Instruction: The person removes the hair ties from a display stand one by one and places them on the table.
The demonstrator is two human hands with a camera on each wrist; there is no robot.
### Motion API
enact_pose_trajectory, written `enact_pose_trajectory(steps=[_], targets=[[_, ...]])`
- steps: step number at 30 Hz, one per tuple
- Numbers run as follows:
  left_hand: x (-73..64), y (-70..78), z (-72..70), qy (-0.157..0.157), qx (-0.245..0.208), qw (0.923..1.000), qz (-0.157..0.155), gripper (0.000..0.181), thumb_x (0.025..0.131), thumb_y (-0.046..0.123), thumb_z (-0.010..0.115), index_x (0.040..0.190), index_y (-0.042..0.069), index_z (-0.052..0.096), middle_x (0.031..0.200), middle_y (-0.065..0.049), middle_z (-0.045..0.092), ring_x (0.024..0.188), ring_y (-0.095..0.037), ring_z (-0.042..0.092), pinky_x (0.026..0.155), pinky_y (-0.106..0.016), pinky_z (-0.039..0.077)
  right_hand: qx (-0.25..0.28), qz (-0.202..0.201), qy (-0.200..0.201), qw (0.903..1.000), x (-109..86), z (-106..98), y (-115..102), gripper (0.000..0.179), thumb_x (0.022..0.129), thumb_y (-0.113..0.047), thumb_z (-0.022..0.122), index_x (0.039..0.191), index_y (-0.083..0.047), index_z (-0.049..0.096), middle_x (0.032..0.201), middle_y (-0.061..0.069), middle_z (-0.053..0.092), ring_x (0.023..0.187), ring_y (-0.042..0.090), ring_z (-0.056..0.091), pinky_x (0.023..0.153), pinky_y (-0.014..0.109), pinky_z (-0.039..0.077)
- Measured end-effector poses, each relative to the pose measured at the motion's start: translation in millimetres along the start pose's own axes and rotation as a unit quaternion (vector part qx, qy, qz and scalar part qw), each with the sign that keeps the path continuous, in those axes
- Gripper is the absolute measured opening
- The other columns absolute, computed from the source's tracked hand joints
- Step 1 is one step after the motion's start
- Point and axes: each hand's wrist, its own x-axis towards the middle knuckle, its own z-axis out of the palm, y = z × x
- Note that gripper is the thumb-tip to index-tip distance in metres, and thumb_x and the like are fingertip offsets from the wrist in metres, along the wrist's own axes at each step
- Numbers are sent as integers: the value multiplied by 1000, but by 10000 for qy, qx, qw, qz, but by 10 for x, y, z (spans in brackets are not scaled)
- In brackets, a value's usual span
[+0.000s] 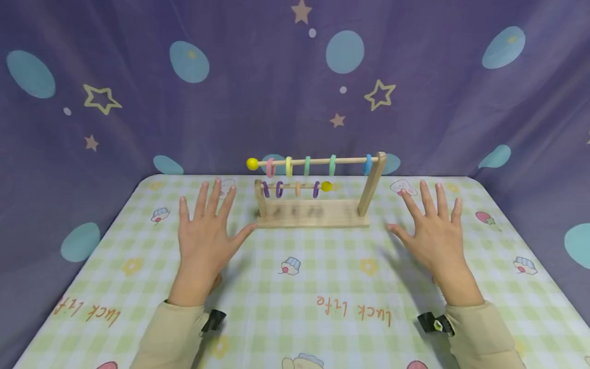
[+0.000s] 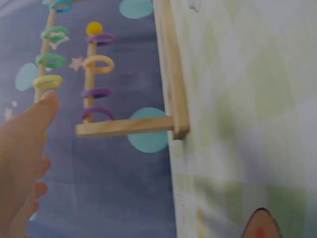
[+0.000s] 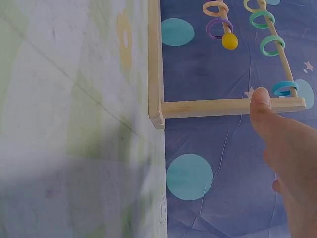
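Note:
A wooden rack (image 1: pixel 313 214) stands toward the back of the table, with two horizontal rods at different heights. On the upper rod (image 1: pixel 350 160) hang a pink ring (image 1: pixel 270 167), a yellow ring (image 1: pixel 289 166), two green rings and a blue ring (image 1: pixel 367 165). Purple rings and an orange ring (image 1: pixel 297 189) hang on the lower rod. Yellow balls (image 1: pixel 252 164) cap the rods' free ends. My left hand (image 1: pixel 205 238), palm down with fingers spread, is left of the rack and holds nothing. To the rack's right, my right hand (image 1: pixel 435 241) is likewise spread and holds nothing.
A green-and-white checked cloth (image 1: pixel 332 287) with printed cupcakes, flowers and lettering covers the table. Behind the rack hangs a purple curtain (image 1: pixel 258 102) with stars and teal ovals. Dark straps (image 1: pixel 213 322) show at both wrists.

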Motion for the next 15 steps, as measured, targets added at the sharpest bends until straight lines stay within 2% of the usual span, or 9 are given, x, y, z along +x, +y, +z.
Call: enact_pose_trajectory(steps=[7,12,15], targets=[[135,-67,149,-61,-119,9999,25,87,91,67,50,158,18,26,163,-12,18,151,-30,5,116,-62,-3,179,-68,25,9998,13,41,-43,82,91,-63,58,157,-22,30,165,13,7,150,28,-14,114,61,-12],[235,-55,221,-79,-433,9990,57,84,93,66,49,159,19,24,164,-11,17,151,-31,7,117,-62,2,260,-58,104,9996,19,35,-35,81,90,-58,62,156,-22,32,165,14,9,150,29,-13,115,61,-11],[275,-3,329,-60,-672,9977,89,83,94,64,49,159,19,23,163,-11,20,150,-31,11,117,-62,6,228,-57,21,9997,-7,29,18,81,91,-60,59,156,-22,31,165,14,9,150,29,-12,115,63,-7]])
